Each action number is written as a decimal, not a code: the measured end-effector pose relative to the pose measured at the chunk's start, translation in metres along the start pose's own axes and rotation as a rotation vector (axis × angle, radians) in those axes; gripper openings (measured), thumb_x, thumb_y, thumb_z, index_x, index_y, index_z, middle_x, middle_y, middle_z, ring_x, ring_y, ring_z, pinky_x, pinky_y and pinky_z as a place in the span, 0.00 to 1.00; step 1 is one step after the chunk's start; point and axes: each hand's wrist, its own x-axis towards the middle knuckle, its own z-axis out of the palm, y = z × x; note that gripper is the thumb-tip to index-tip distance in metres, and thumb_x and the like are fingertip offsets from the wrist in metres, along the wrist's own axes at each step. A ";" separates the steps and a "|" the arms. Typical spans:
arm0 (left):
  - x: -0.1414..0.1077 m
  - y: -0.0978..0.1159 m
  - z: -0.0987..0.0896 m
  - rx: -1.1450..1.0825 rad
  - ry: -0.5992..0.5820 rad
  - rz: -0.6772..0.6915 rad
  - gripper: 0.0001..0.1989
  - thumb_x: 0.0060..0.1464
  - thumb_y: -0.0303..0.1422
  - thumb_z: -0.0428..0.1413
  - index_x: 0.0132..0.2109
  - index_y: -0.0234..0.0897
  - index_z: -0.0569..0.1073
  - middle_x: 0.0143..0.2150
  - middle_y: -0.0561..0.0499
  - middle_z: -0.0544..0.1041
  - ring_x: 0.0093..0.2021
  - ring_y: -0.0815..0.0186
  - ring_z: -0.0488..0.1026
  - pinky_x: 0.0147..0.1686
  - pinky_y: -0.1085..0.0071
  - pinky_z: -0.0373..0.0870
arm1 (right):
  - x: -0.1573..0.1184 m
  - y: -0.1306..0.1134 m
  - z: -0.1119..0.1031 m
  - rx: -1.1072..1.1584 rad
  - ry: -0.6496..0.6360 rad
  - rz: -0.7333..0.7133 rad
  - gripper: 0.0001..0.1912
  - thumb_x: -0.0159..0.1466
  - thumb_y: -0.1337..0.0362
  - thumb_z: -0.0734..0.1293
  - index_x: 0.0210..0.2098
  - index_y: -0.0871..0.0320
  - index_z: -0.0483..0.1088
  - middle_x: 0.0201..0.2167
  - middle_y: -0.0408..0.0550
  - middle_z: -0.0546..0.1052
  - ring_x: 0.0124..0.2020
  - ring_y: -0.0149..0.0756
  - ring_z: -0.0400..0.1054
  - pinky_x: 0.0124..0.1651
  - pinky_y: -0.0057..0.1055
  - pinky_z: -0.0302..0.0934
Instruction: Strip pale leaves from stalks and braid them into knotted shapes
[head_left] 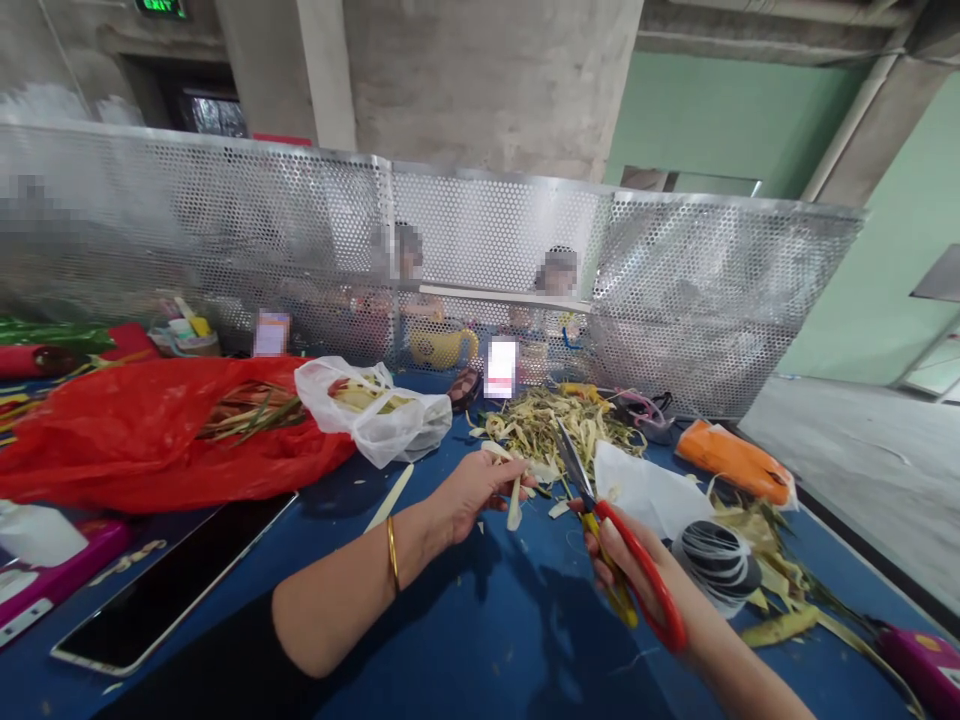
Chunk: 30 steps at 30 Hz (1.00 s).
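Observation:
In my left hand (480, 490) a pale strip of dried husk (514, 505) is pinched between thumb and fingers, one end hanging down. My right hand (619, 545) is wrapped round scissors (637, 575) with one red and one yellow handle. Their blades (574, 460) point up and away, to the right of the strip and apart from it. Beyond both hands lies a heap of dried husk scraps (562, 425). A white sheet (649, 490) and a coil of clear line (716, 565) rest beside my right hand. Another pale strip (391, 497) lies left of my left hand.
A red plastic bag (150, 440) and a white bag (375, 410) hold husk strips on the left. A large dark tablet (180, 580) lies near a purple device (67, 570). An orange packet (735, 462) sits right. A perforated metal screen (487, 230) stands behind, with people beyond it.

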 end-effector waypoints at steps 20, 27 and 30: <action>-0.006 0.006 0.004 0.129 -0.124 0.012 0.07 0.47 0.31 0.58 0.26 0.35 0.79 0.22 0.49 0.76 0.23 0.69 0.69 0.27 0.76 0.65 | -0.007 -0.012 -0.012 -0.318 -0.225 0.062 0.33 0.52 0.35 0.67 0.38 0.60 0.70 0.17 0.36 0.59 0.19 0.26 0.55 0.20 0.23 0.50; -0.005 0.005 0.001 0.215 -0.191 0.021 0.06 0.44 0.31 0.58 0.25 0.35 0.79 0.23 0.48 0.76 0.23 0.69 0.67 0.27 0.75 0.64 | -0.007 -0.013 -0.008 -0.291 -0.200 0.105 0.28 0.53 0.38 0.68 0.33 0.59 0.69 0.20 0.36 0.58 0.19 0.23 0.50 0.20 0.22 0.46; -0.003 0.003 -0.001 0.227 -0.198 0.020 0.07 0.43 0.33 0.58 0.26 0.34 0.79 0.24 0.49 0.75 0.24 0.69 0.68 0.28 0.75 0.63 | -0.007 -0.013 -0.008 -0.288 -0.191 0.123 0.29 0.52 0.37 0.68 0.32 0.59 0.68 0.20 0.36 0.57 0.19 0.23 0.51 0.20 0.22 0.47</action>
